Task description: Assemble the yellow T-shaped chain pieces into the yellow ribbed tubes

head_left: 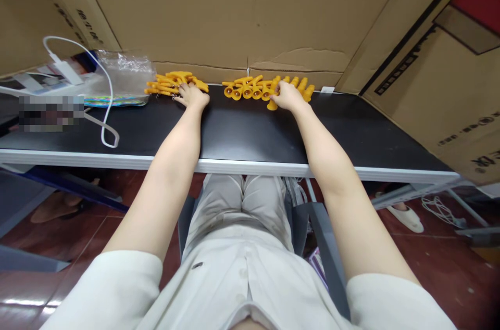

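At the back of the black table lies a pile of orange-yellow plastic pieces with small metal clips or rings. My left hand rests on the right side of this pile, its fingers spread over the pieces. To the right runs a row of orange-yellow pieces with round, cup-shaped ends, several of which face me. My right hand is closed around one such piece in front of the row, its flared end pointing down. The fingertips of my right hand are partly hidden.
Large cardboard panels stand behind the table and on the right. On the left lie clear plastic bags, a white plug with cable and a blurred-out item. A silver-grey edge runs along the table's front.
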The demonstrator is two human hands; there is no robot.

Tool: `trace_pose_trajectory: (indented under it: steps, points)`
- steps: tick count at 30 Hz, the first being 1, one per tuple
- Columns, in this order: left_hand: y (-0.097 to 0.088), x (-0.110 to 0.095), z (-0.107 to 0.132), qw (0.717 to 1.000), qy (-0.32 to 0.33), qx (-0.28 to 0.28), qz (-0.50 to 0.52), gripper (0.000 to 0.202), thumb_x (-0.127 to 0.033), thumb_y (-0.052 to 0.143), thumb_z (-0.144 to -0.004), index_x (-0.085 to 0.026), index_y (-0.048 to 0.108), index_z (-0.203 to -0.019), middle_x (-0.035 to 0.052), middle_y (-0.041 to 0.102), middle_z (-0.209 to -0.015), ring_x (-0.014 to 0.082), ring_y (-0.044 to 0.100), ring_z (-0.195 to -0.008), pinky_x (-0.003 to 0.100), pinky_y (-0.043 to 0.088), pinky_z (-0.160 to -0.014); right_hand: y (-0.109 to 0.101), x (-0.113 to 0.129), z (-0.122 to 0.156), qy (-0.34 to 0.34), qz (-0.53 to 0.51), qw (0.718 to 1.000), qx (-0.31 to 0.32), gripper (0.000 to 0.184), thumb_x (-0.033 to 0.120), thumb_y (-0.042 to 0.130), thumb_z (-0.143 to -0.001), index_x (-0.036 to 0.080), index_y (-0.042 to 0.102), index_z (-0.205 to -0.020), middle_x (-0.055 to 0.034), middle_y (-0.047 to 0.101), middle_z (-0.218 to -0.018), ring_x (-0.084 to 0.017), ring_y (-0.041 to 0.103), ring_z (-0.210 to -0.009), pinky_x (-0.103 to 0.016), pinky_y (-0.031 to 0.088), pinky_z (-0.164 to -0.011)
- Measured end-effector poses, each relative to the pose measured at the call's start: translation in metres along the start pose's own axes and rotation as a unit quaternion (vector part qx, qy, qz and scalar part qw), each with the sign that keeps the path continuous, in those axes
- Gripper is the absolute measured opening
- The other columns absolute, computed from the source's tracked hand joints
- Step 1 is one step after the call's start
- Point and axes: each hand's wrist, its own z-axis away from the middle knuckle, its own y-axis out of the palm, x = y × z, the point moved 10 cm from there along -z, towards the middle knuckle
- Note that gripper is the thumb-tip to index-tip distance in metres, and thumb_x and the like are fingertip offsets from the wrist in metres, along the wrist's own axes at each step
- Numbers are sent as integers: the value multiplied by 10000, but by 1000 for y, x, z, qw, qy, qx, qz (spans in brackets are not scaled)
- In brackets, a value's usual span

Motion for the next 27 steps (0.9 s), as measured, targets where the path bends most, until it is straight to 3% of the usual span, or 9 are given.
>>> trace_pose_trajectory:
  steps: [4, 9, 14, 21, 27]
  points:
    - [9, 6, -3, 1000, -5, 22, -14, 771, -325, 545, -979, -136, 404, -1713, 234, 265, -1831, 406, 198, -1722, 755, 196, -1344, -3, 9, 9, 10, 18, 1000, 11, 340, 199, 692, -975, 108, 719, -1302, -234, 744, -1333, -421, 704, -1312, -565, 543, -1155]
    - [4, 7, -3, 1000, -6, 2, -1, 748, -325, 539, -985, -57, 445, -1678, 281, 313, -1799, 418, 261, -1703, 689, 175, -1387, -6, 16, 16, 14, 28, 999, 25, 342, 209, 663, -991, 127, 693, -1321, -236, 727, -1394, -420, 680, -1363, -576, 522, -1189]
    - [-6, 12, -11, 998, -8, -46, 50, 696, -286, 566, -975, -141, 495, -1653, 241, 400, -1765, 429, 368, -1653, 694, 259, -1363, -4, 16, 15, 8, 21, 999, 24, 322, 220, 657, -989, 133, 689, -1298, -250, 720, -1402, -424, 676, -1364, -574, 516, -1189]
    - [-7, 24, -24, 986, -33, -90, 134, 402, -114, 615, -950, -191, 702, -1335, 211, 550, -1624, 403, 446, -1607, 610, 345, -1352, -5, 18, 15, -5, 31, 999, 20, 372, 205, 665, -992, 106, 695, -1349, -235, 732, -1410, -422, 689, -1358, -560, 543, -1166]
    - [-20, 33, -24, 950, -51, -183, 248, 367, 95, 564, -873, -151, 646, -1133, 200, 601, -1481, 291, 621, -1436, 387, 407, -1302, -2, 14, 11, -9, 30, 999, 20, 352, 222, 664, -993, 133, 700, -1332, -229, 739, -1400, -416, 693, -1358, -549, 548, -1162]
